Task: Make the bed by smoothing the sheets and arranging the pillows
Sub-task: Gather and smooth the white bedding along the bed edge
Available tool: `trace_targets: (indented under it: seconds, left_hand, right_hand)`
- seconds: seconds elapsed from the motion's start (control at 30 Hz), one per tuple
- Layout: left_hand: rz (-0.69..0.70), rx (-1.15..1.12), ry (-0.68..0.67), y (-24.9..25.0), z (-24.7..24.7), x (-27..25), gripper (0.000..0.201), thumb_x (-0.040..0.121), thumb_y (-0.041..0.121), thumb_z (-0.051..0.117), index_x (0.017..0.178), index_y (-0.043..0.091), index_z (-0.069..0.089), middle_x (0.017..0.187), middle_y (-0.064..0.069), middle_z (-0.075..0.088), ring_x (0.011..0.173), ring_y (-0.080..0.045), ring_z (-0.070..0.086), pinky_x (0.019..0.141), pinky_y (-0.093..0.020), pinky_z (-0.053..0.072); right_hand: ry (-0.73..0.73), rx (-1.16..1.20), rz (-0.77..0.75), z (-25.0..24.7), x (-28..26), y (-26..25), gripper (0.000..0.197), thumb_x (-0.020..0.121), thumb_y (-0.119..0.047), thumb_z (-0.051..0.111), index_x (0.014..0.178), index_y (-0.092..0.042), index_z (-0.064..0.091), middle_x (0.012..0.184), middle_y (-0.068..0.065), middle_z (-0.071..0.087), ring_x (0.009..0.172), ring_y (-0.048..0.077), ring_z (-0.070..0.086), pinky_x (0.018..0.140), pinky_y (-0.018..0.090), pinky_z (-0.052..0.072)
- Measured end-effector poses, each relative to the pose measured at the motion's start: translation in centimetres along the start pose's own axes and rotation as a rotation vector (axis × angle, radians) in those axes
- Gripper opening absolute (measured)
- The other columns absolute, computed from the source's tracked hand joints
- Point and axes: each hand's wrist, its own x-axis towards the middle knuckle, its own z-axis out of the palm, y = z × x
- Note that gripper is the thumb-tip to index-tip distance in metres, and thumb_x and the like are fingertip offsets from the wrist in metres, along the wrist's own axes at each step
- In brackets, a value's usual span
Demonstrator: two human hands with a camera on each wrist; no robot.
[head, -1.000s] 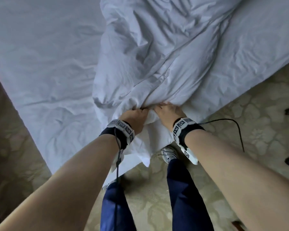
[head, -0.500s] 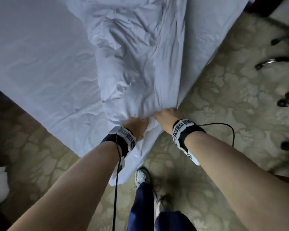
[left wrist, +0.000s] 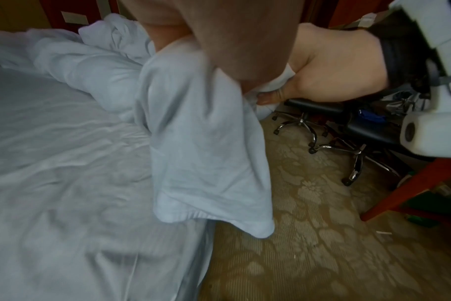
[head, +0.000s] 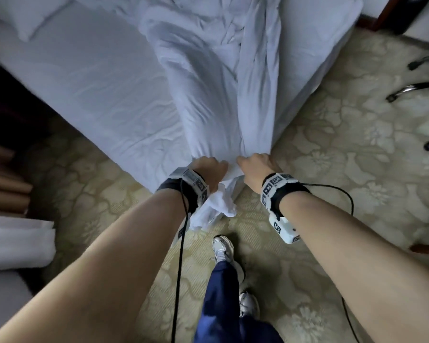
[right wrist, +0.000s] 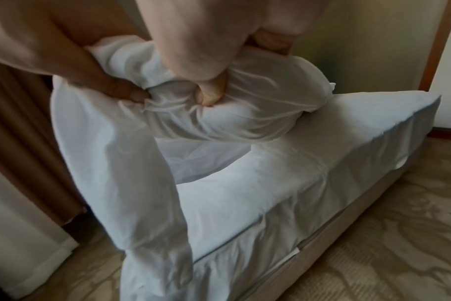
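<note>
Together, duvet bunched in hands

From the head view, the bed runs from 9 to 1 o'clock, one corner pointing toward 6. The duvet lies on it, stretching from 12 down to that corner. A pillow lies on the bed at 10. Chair legs stand on the carpet at 3, and curtains hang at 8.
</note>
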Motion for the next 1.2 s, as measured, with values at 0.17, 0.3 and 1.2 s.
trace_targets:
  seconds: [0.17, 0.3, 1.2]
  left_hand:
    - [-0.018, 0.011, -0.014, 0.5, 0.7, -5.4, 0.032, 0.089, 0.015, 0.058, 0.118, 0.009, 0.046, 0.106, -0.012, 0.064, 0.094, -0.033, 0.065, 0.072, -0.038, 0.048]
    - [-0.015, 0.014, -0.004, 0.7, 1.8, -7.7, 0.03, 0.087, 0.011, 0.054, 0.115, 0.009, 0.046, 0.103, -0.011, 0.066, 0.094, -0.034, 0.066, 0.083, -0.04, 0.052]
    - [0.054, -0.136, -0.181, -30.0, 17.1, 5.1, 0.065, 0.098, 0.027, 0.049, 0.153, 0.01, 0.017, 0.162, -0.008, 0.011, 0.149, -0.022, 0.011, 0.12, -0.042, 0.015]
  right_hand:
    - [0.011, 0.028, -0.022, 0.0, -3.8, -3.5, 0.02, 0.086, 0.001, 0.046, 0.103, -0.01, 0.051, 0.084, 0.016, 0.061, 0.08, 0.036, 0.063, 0.059, 0.033, 0.043]
    - [0.01, 0.008, -0.033, -0.4, -5.5, -5.1, 0.019, 0.087, -0.002, 0.047, 0.104, -0.009, 0.053, 0.086, 0.016, 0.063, 0.083, 0.037, 0.064, 0.06, 0.033, 0.04]
    - [-0.244, 0.153, -0.096, 6.1, 23.7, -20.9, 0.07, 0.091, -0.002, 0.045, 0.154, -0.003, 0.011, 0.162, 0.013, -0.003, 0.15, 0.029, 0.002, 0.122, 0.038, 0.005]
